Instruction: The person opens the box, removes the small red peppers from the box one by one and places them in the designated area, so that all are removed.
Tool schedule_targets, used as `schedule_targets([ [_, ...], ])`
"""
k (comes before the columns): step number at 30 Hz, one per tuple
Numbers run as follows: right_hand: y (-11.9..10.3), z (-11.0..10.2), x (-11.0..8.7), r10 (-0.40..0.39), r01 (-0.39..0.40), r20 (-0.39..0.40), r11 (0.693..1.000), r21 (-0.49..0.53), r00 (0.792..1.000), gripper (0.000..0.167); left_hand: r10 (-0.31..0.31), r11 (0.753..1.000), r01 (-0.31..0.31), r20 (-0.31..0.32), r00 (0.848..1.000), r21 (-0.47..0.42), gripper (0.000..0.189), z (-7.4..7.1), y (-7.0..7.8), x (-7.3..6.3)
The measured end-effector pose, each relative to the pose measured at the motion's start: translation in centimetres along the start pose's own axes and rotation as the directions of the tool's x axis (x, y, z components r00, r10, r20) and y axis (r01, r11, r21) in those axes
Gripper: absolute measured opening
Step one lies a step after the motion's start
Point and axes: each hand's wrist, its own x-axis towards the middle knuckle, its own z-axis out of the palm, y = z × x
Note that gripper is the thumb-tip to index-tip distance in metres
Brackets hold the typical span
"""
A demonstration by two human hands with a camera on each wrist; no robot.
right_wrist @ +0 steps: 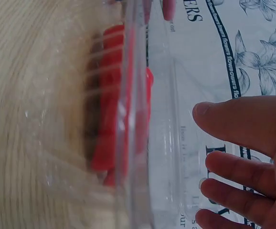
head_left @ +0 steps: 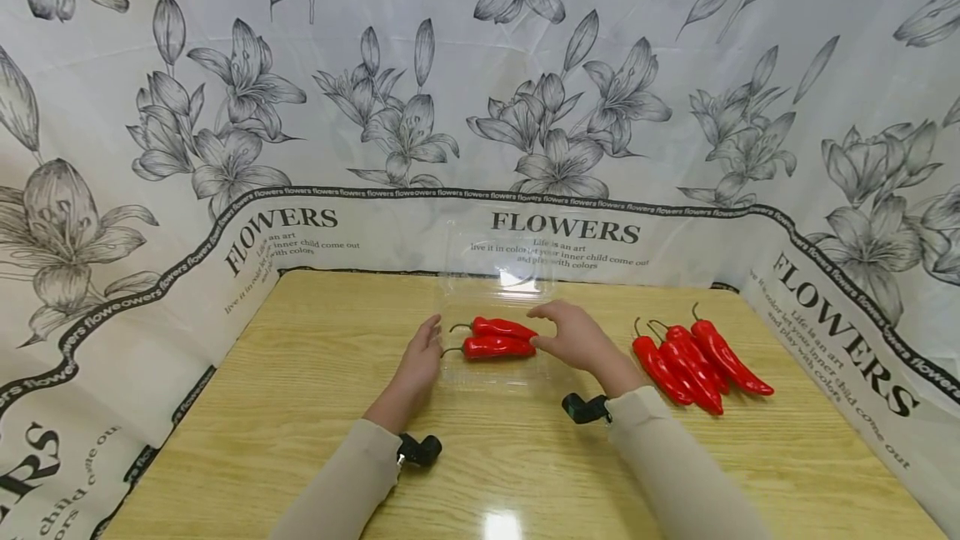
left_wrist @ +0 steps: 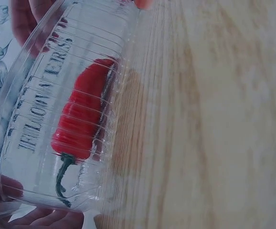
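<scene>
Two red peppers (head_left: 498, 347) lie side by side in a clear plastic clamshell box (head_left: 495, 375), stems pointing left. Its transparent lid (head_left: 459, 261) stands raised at the back. My left hand (head_left: 420, 358) is at the box's left end, fingers fairly straight; in the left wrist view its thumb (left_wrist: 6, 185) shows by the rim and its fingers lie at the end wall. My right hand (head_left: 576, 338) hovers by the right end, thumb and fingers spread. In the right wrist view a gap separates these fingers (right_wrist: 238, 167) from the box, and nothing is held.
Several more red peppers (head_left: 686, 369) lie grouped on the wooden table (head_left: 300, 407), right of my right hand. A white flower-print cloth (head_left: 420, 232) rises behind the table and along both sides. Black cameras (head_left: 585, 408) are strapped to both wrists.
</scene>
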Motion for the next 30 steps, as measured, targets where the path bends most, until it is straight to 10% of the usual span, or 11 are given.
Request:
schedule_targets([
  [30, -2.2, 4.6, 2.7, 0.073, -0.092, 0.140, 0.987, 0.132, 0.987, 0.039, -0.007, 1.000, 0.007, -0.006, 1.000, 0.005, 0.051, -0.1, -0.5, 0.3],
])
